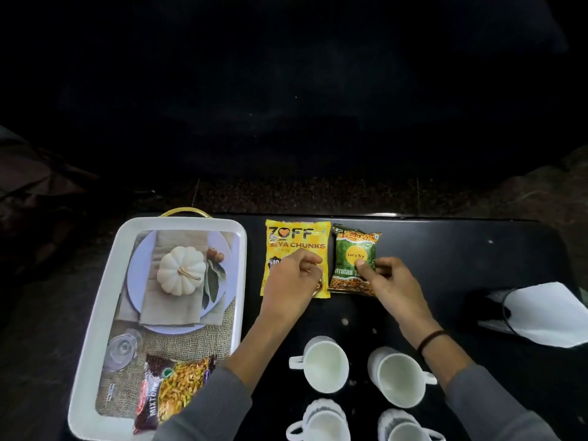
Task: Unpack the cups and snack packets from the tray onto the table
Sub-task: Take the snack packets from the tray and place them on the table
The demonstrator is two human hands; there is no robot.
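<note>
Yellow soya packet [296, 240] and green packet [354, 249] lie flat on black table [461, 249] at far edge, side by side, edges almost touching.

Left hand [292, 278] curls over yellow packet's lower part, holding it. Right hand [391, 281] pinches green packet at right edge, thumb on top.

Four white cups [324, 364] already on table, near edge.

Left to do: mixture packet [171, 389] alone on tray [105, 297], near corner. Judgement: task nearly done, one packet to go.

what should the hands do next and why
Probably release both packets and send the left hand to the Mixture packet, the only item left in the tray. The Zoff soya chunks packet and green Let's Try packet already lie flat on the table.
</note>
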